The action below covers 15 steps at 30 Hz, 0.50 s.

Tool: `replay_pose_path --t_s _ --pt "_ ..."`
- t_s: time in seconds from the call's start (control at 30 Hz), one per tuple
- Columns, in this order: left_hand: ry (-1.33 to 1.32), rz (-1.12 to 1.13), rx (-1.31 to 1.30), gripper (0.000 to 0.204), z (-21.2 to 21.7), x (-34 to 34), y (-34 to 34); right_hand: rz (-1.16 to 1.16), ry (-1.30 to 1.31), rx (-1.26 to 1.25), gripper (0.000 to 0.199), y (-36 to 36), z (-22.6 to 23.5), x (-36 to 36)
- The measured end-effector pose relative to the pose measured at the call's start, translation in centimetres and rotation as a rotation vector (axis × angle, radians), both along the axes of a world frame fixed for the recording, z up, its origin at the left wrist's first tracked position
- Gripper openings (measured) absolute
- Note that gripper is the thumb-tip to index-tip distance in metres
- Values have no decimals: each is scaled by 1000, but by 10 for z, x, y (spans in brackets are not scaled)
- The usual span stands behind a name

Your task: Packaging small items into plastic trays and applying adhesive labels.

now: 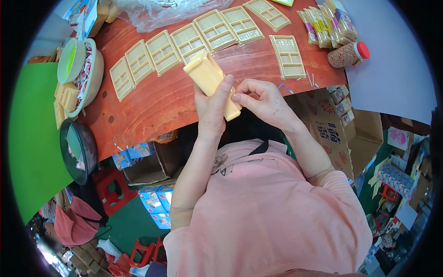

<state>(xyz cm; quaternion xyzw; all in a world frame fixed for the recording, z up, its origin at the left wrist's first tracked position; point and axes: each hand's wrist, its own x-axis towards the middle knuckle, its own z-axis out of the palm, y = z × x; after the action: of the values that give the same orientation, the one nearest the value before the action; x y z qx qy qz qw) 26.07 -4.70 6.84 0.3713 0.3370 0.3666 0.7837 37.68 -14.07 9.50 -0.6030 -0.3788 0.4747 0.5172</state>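
Note:
My left hand (pixel 211 108) is wrapped round a narrow stack of cream-yellow plastic compartment trays (pixel 206 76), held tilted above the table's near edge. The fingers of my right hand (pixel 264 99) are curled in a pinch at the right side of that stack, touching its edge. Beyond my hands, several cream compartment trays (pixel 164 51) lie in a curved row across the red-brown table (pixel 152 99). Another compartment tray (pixel 288 57) lies apart from the row on the right.
A clear plastic bag (pixel 161 16) lies at the back. Bundled packets (pixel 326 27) and a red-lidded jar (pixel 346 54) stand back right. On the left are a white basin (pixel 96 74), a green bowl (pixel 71 61) and a black basin (pixel 87 157). A cardboard box (pixel 330 131) sits below right.

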Motion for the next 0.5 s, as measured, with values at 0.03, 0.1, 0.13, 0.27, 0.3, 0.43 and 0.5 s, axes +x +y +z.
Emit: replay_pose_path --t_s 0.03,0.1,0.13,0.27,0.3,0.43,0.5 --pt "19 15 2 53 -3 -1 1 -26 -17 -63 12 1 0 -2" --pt "42 26 3 55 -3 -3 1 -22 -74 -53 12 1 -1 -5" --pt "39 44 8 56 -1 -4 0 -21 -136 -44 13 2 -2 -7" --pt "58 56 60 57 6 -6 1 -19 -68 -6 12 0 -6 -11" --pt "58 54 57 57 6 -7 1 -14 -59 -4 12 0 -7 -11" --pt "13 23 33 57 3 -8 2 -78 -131 -29 10 -3 -5 -12" --pt "-5 6 14 56 0 -8 5 -156 -121 -17 11 -4 0 -10"
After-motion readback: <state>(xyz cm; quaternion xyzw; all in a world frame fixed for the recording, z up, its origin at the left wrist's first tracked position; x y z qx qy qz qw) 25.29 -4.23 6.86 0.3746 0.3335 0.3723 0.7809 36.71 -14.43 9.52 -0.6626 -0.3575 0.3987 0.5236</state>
